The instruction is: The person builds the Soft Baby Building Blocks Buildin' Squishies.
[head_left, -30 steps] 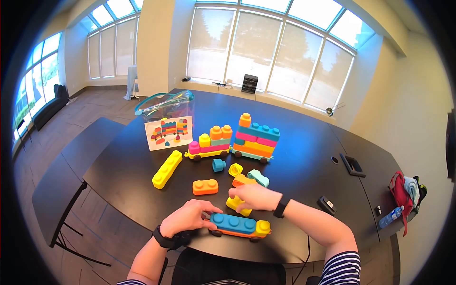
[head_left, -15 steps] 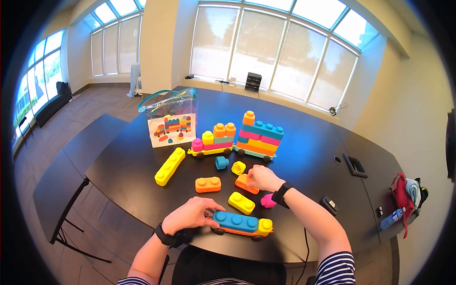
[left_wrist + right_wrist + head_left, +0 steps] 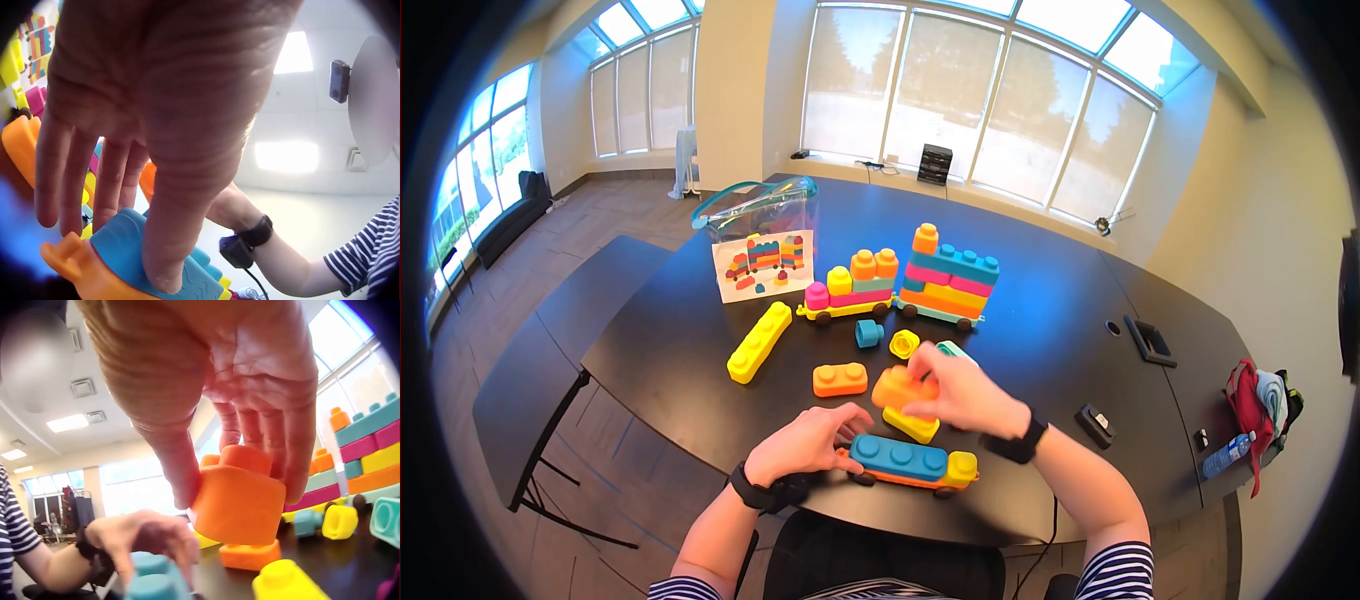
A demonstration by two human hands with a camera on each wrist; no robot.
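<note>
My right hand (image 3: pixel 960 392) pinches an orange two-stud building block (image 3: pixel 894 388) between thumb and fingers. In the head view this block overlaps a yellow two-stud block (image 3: pixel 912 426); the right wrist view shows it raised above the table. By the near edge stands a toy train car: a long blue block (image 3: pixel 898 457) and a small yellow block (image 3: pixel 962 467) on an orange wheeled base (image 3: pixel 915 484). My left hand (image 3: pixel 802 440) straddles the car's left end, its thumb on the blue block's near side and fingertips at the far side.
Beyond the hands stand two built train cars, a low one (image 3: pixel 847 300) and a tall one (image 3: pixel 948 280). A clear bag (image 3: pixel 750 215) holds a picture card. Loose blocks lie about: long yellow (image 3: pixel 760 342), orange (image 3: pixel 840 379), small teal (image 3: pixel 868 334), small yellow (image 3: pixel 904 345).
My right hand went out past the yellow two-stud block to the orange block, then brought it up and back toward the blue-topped car. My left hand stayed at the car's left end.
</note>
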